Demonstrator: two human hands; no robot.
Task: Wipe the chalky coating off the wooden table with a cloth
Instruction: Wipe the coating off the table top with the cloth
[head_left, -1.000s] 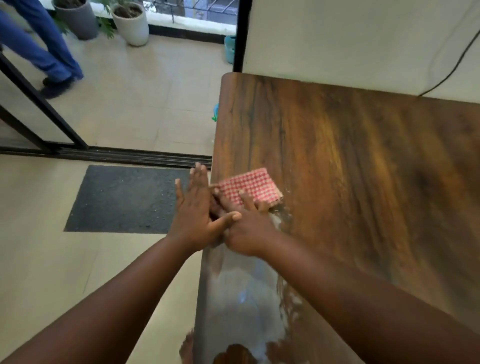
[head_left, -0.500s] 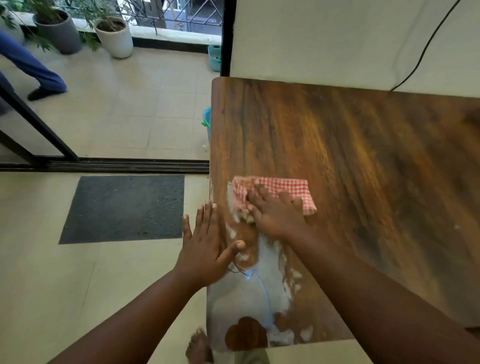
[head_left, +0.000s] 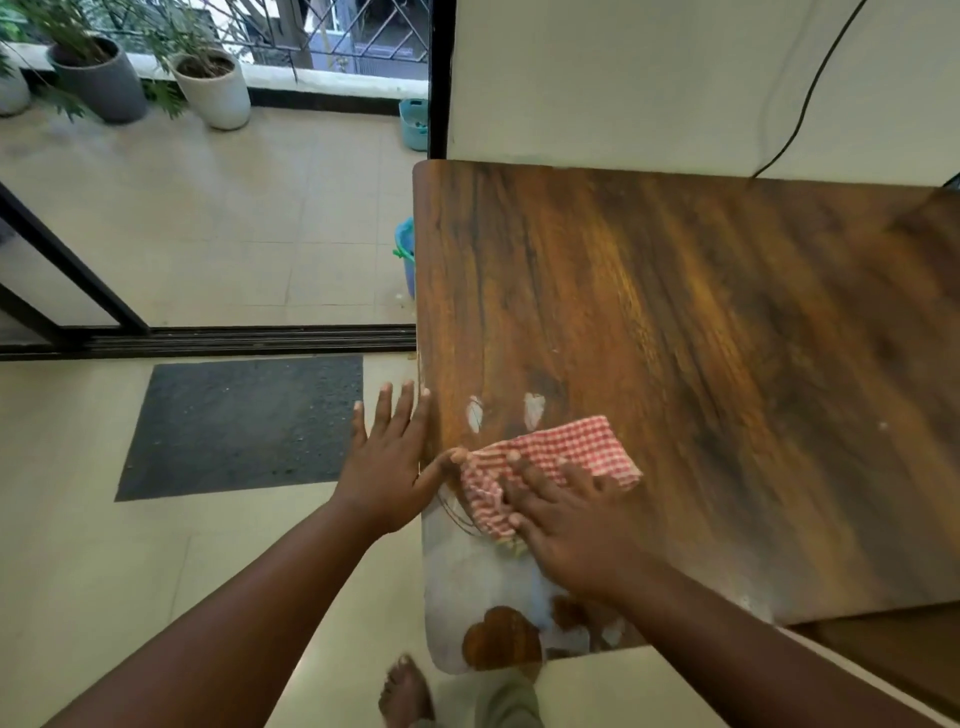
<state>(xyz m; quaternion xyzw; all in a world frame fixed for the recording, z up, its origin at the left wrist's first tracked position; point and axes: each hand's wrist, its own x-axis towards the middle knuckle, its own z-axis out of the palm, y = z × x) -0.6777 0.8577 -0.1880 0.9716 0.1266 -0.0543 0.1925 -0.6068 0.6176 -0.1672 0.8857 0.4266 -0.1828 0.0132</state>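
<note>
Four straight fingers (head_left: 540, 480) of the right hand (head_left: 576, 525) lie spread and flat on a folded red-and-white checked cloth (head_left: 558, 457), pressing it down on the wooden table (head_left: 701, 338) near its left edge; nothing is pinched or curled round. The cloth is a soft woven rectangle, its near-left corner rumpled under the palm and its far-right corner lying flat and square on the wood. The left hand (head_left: 387, 467) is open too, fingers extended and slightly fanned, held at the table's left edge with the thumb reaching in so that its tip meets the cloth's left corner. Just beyond the cloth two small white smears (head_left: 532, 408) sit on the glossy, dark-streaked brown grain. Nearer the person, a broad, dull, grey-white chalky coating (head_left: 467, 577) covers the rounded near-left corner of the tabletop, with a heart-shaped patch (head_left: 498, 636) of bare wood showing through it. Both forearms are bare. Below the table corner a bare foot (head_left: 402, 693) stands on the smooth cream tiled floor (head_left: 93, 571). To the left lies a dark, coarse rectangular doormat (head_left: 244, 423) before a black sliding-door track (head_left: 234, 340). Beyond it stand round plant pots, one grey (head_left: 101, 80) and one pale (head_left: 215, 88), and a blue bucket (head_left: 406, 254) shows beside the table's far-left edge. A black cable (head_left: 810, 88) hangs down the plain wall (head_left: 623, 78) behind.
</note>
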